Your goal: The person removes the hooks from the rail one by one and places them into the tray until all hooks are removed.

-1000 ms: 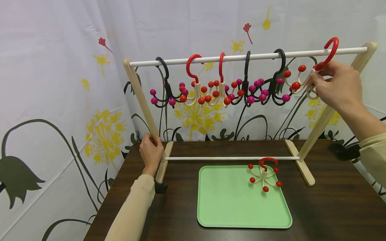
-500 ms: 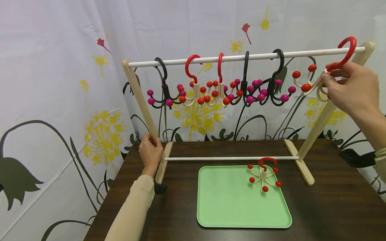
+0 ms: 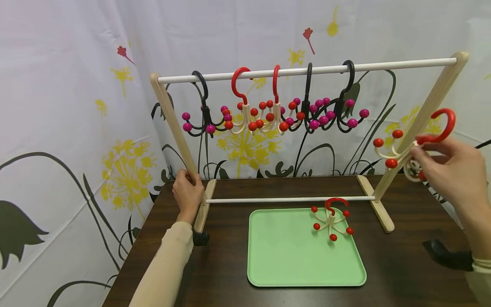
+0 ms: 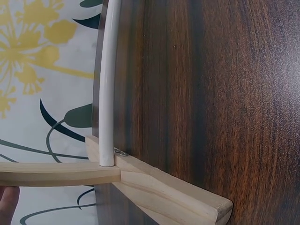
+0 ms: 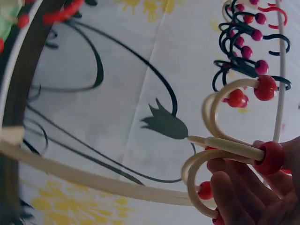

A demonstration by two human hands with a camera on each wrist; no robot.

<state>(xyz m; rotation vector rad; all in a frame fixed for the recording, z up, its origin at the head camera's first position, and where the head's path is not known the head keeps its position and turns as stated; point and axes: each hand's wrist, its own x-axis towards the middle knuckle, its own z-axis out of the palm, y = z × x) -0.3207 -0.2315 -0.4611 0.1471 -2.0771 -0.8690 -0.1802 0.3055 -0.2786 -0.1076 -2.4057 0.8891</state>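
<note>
The right hand (image 3: 458,170) grips a hanger (image 3: 429,139), partly covering it; the left hand (image 3: 188,192) holds the rack (image 3: 177,130); brown desk (image 3: 215,273), flowered curtain (image 3: 73,106) behind.

Five ball-tipped hangers (image 3: 277,110) are crowding the upper white rail (image 3: 293,72); between the rightmost one and the right wooden upright (image 3: 435,102), free room is lying.

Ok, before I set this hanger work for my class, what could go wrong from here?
The held hanger, in the right hand, passes in front of the right post in the head view, so it might catch there.

The five hangers on the top rail crowd together, so a knock could tangle them.

The loose hanger sits by the right edge of the green tray; a bump might push it off.
</note>
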